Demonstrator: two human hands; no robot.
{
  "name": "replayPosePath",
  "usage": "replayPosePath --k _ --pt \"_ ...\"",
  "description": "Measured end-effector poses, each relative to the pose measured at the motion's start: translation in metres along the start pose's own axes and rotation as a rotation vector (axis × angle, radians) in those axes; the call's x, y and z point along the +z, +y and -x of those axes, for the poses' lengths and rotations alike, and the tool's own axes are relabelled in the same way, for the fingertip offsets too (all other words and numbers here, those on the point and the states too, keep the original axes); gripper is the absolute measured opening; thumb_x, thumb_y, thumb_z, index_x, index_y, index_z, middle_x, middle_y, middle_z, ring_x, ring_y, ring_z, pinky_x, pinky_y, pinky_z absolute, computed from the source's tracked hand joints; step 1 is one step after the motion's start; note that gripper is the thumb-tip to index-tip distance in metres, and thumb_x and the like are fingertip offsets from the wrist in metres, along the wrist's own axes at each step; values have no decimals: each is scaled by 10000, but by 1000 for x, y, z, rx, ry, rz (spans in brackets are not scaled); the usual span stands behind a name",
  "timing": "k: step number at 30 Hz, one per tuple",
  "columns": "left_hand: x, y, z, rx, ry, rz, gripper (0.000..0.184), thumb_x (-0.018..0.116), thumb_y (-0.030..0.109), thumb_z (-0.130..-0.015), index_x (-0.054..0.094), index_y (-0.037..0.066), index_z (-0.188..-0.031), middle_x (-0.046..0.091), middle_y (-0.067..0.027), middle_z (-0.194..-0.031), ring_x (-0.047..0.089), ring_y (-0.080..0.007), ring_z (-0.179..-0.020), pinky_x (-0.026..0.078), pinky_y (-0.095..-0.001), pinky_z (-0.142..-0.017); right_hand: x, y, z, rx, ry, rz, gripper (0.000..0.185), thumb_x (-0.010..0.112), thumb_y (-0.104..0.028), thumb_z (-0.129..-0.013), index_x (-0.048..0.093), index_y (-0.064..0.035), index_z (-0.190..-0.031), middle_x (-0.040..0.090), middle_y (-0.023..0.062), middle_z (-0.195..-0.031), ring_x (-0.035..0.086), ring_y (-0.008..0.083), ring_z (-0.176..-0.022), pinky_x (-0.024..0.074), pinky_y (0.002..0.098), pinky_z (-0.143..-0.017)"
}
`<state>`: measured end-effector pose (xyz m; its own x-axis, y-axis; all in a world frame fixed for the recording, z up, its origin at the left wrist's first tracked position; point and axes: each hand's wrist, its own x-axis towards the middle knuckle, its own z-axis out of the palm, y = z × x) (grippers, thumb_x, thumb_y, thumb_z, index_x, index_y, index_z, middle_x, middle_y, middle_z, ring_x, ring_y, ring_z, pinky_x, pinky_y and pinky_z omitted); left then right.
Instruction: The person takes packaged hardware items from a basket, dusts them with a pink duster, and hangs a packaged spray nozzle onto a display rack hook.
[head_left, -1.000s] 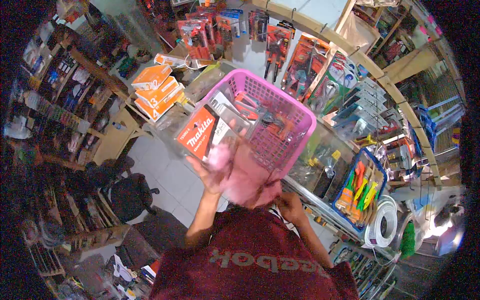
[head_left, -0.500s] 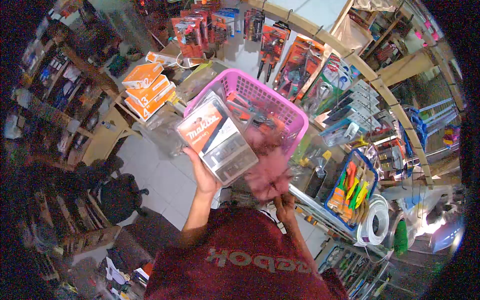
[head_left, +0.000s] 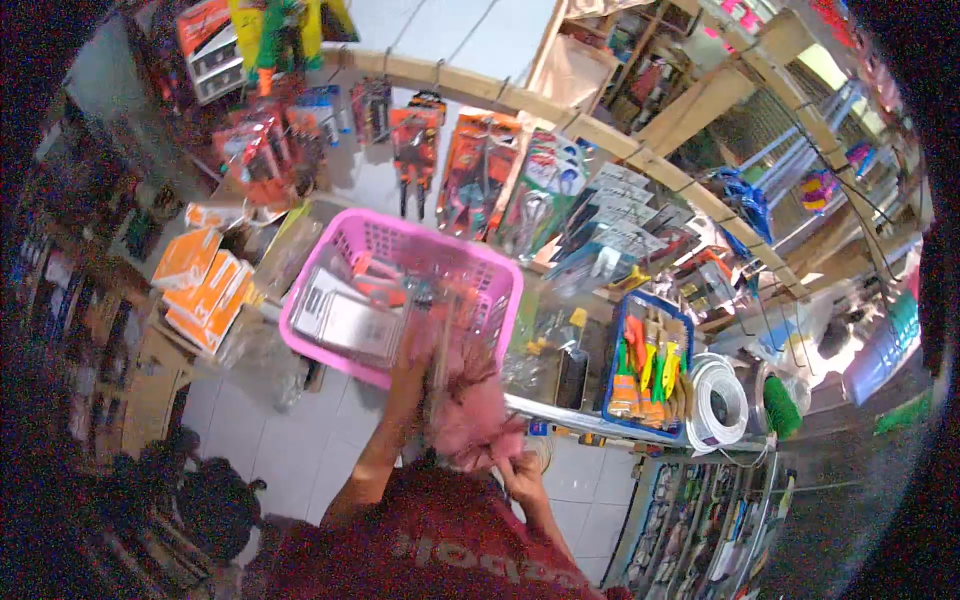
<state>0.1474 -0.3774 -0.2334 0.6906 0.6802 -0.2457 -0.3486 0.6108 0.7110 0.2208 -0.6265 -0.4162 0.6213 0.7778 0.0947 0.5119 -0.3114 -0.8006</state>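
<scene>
A pink basket point(head_left: 500, 290) stands on the counter with packaged tools inside. At its left side lies a flat pack point(head_left: 345, 318) with a pale face up. My left hand point(head_left: 412, 352) is at the basket's front rim, beside the pack and a pink cloth point(head_left: 470, 400); its fingers are smeared by motion, so its grip is unclear. Lower down, my right hand point(head_left: 522, 476) is closed on the lower end of the cloth, which hangs up against the basket's front right corner.
Orange boxes point(head_left: 208, 290) sit left of the basket. A blue-edged tray of brushes point(head_left: 648, 370) and a white hose coil point(head_left: 717, 402) are to the right. Packaged tools point(head_left: 480, 175) hang behind from a wooden rail point(head_left: 540, 100). Glass shelving point(head_left: 700, 520) stands lower right.
The Makita pack that my left hand held up is no longer raised; a pale-faced pack shows in the basket. My left hand has moved to the rim. The view has shifted up and right.
</scene>
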Motion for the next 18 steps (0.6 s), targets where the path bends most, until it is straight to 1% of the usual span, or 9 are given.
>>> replayPosePath --k 2,3,6,7,10,11,13,16,18 --pt "-15 -19 -7 -139 -99 131 519 441 417 -888 402 56 -1258 500 -98 -1194 500 -237 -1053 396 -363 -918 -2 -4 7 249 -163 -60 168 582 -156 -788 597 8 -752 607 122 -672 581 178 -630 439 316 -586" --pt "-27 -29 -14 -209 -141 187 525 439 423 -886 403 54 -1258 500 -99 -1195 500 -239 -1054 396 -366 -918 -13 -42 -4 338 -216 -45 235 578 -208 -803 597 23 -765 604 154 -659 586 210 -633 436 328 -581" --pt "-56 -55 -34 -380 -216 328 545 430 442 -879 405 50 -1257 501 -104 -1195 501 -245 -1055 396 -373 -919 2 -56 -1 419 -58 -217 296 583 -264 -810 606 30 -788 608 174 -676 584 208 -639 435 344 -577" --pt "-62 -59 -42 -407 -225 356 552 427 448 -876 405 49 -1257 501 -105 -1195 502 -247 -1056 397 -376 -920 -13 -82 -8 467 -177 11 312 589 -289 -813 619 22 -810 622 159 -722 593 209 -677 453 344 -623" --pt "-76 -65 -58 -447 -253 436 572 419 466 -869 407 45 -1256 502 -110 -1196 502 -254 -1057 397 -383 -920 12 -55 -1 483 -163 46 277 623 -272 -794 632 1 -839 636 135 -774 605 224 -707 465 338 -662" --pt "-80 -66 -62 -452 -254 461 579 416 472 -867 408 44 -1256 502 -111 -1196 503 -256 -1058 397 -386 -921 31 -5 16 356 -224 -13 232 654 -220 -773 628 -20 -888 649 108 -811 616 204 -735 474 323 -687" --pt "-87 -68 -69 -464 -257 520 593 411 485 -862 409 41 -1255 502 -114 -1197 503 -260 -1059 397 -390 -921 28 -14 7 304 -233 -71 226 668 -191 -761 623 -15 -897 653 93 -830 608 158 -747 475 321 -687" --pt "-98 -74 -75 -463 -255 601 614 402 503 -855 411 37 -1255 503 -119 -1197 504 -266 -1060 398 -398 -922 18 -56 -15 410 -165 -251 215 669 -152 -760 611 -9 -909 651 70 -809 596 111 -747 478 291 -674" --pt "-104 -81 -73 -459 -251 651 628 396 516 -850 412 35 -1254 504 -122 -1198 505 -270 -1061 398 -403 -923 12 -60 -22 283 -195 -180 218 663 -157 -761 589 1 -893 616 55 -706 587 122 -660 480 283 -610"
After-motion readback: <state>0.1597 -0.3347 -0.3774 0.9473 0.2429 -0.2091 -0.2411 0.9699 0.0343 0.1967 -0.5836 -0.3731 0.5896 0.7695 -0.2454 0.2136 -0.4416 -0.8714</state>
